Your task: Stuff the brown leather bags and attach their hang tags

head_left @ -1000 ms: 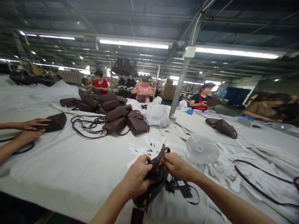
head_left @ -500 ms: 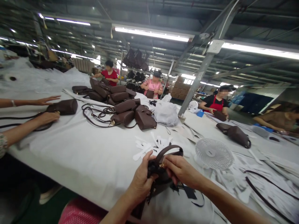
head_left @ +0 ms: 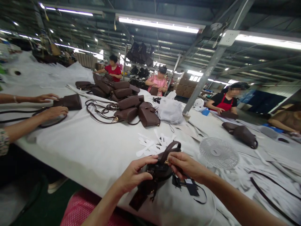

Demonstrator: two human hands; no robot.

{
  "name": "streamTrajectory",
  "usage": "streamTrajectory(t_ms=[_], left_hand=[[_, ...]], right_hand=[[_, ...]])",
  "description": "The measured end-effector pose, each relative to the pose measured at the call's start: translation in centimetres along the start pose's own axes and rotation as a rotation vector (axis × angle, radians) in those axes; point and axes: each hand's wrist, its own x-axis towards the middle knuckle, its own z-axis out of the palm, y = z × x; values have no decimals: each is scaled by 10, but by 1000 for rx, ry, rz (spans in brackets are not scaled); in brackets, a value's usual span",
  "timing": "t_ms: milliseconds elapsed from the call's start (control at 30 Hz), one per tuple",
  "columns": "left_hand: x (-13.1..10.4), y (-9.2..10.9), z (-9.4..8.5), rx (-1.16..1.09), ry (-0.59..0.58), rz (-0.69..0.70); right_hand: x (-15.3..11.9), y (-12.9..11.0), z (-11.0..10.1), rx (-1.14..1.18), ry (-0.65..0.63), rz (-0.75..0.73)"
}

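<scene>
While R hand [head_left: 187, 165] pinches small gold metal fitting [head_left: 166, 162], dk-brown leather-look handbag [head_left: 161, 174] sits at its fingertips' 7 o'clock. L hand [head_left: 132, 175]: thumb & fingers apart, bag at 3 o'clock.

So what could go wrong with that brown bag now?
The left hand is spread loosely at the bag, so the bag might twist if the right hand tugs hard on the little gold piece it is pinching. The bag is also close to the near edge of the table, so it could perhaps tip off if it slid. And the black tags beside it might get bumped.
</scene>
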Motion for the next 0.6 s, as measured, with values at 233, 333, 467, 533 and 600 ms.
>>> streamTrajectory(t_ms=[233, 333, 467, 533, 600], left_hand=[[7, -1, 27, -99, 184, 29], [9, 5, 45, -119, 306, -3], [15, 12, 59, -164, 386, -72], [18, 14, 60, -103, 364, -105], [22, 17, 57, -4, 325, -112]], right_hand=[[0, 2, 2, -39, -17, 0], [-1, -3, 5, -73, -2, -9], [-3, -10, 10, -130, 30, -13], [-5, -12, 15, -103, 27, -7], [-6, -13, 20, -77, -14, 4]])
